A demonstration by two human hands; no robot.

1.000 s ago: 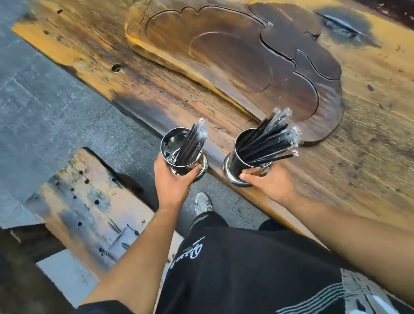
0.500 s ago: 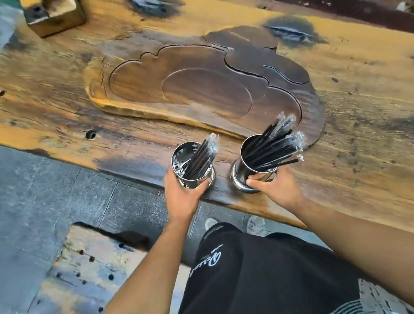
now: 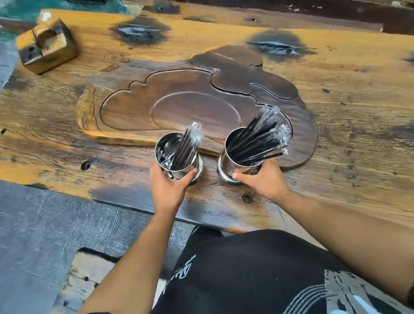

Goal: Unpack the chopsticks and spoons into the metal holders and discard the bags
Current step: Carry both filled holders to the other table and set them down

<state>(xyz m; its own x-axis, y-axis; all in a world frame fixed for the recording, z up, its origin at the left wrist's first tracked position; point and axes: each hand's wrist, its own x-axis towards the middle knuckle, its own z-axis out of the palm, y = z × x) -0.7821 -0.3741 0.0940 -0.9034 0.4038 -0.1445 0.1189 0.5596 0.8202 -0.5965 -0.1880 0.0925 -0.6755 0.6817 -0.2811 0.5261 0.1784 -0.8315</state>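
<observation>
Both metal holders now sit further in on the tabletop point(image 3: 349, 104) than a second ago, when the left holder point(image 3: 175, 158) hung off its near edge. Your left hand point(image 3: 166, 187) wraps it; your right hand point(image 3: 262, 179) clasps the right holder point(image 3: 241, 153). Chopsticks point(image 3: 255, 141) inside are bagged, so unpacking looks unstarted. The carved tray point(image 3: 182, 108) lies just behind; bare wood runs wide to the right, the wooden block point(image 3: 46, 46) far left.

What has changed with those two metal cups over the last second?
Both hands carried the holders forward from the table's edge onto the wooden table. The left hand keeps its grip on the left holder, the right hand on the right holder. The wrapped chopsticks stayed inside.
</observation>
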